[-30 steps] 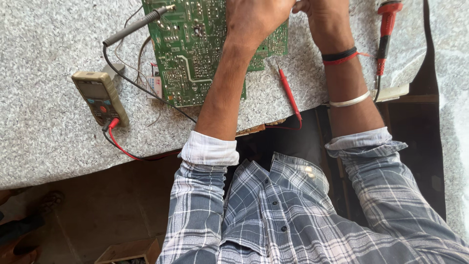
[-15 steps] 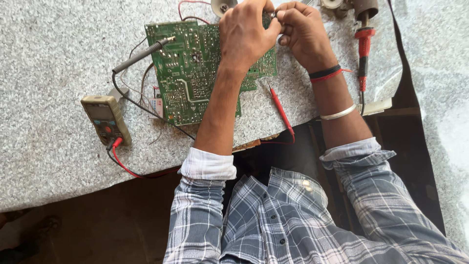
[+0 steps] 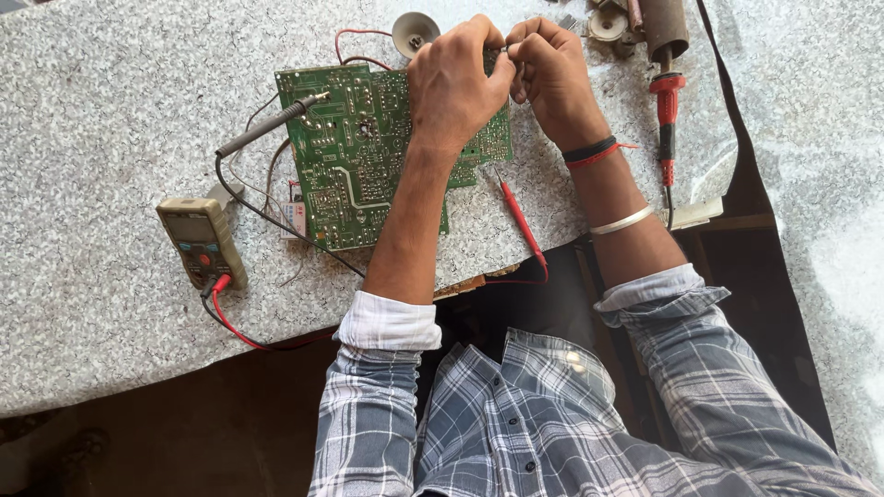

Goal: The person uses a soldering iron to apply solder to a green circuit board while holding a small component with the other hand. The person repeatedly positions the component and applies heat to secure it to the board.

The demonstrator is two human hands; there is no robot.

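Speckled worktop (image 3: 110, 101); hands (image 3: 460, 83) perhaps pinching wire.

Our left hand (image 3: 456, 83) reaches far out with its back turned up, fingers curled and pinched toward the right. Our right hand (image 3: 548, 74) sits just beside it, also curled, and the fingertips of both meet at the far edge of our reach. What they pinch is too small to tell. Both forearms are bare, sleeves rolled near the elbows, and they angle inward so the wrists converge. The right wrist carries bands.
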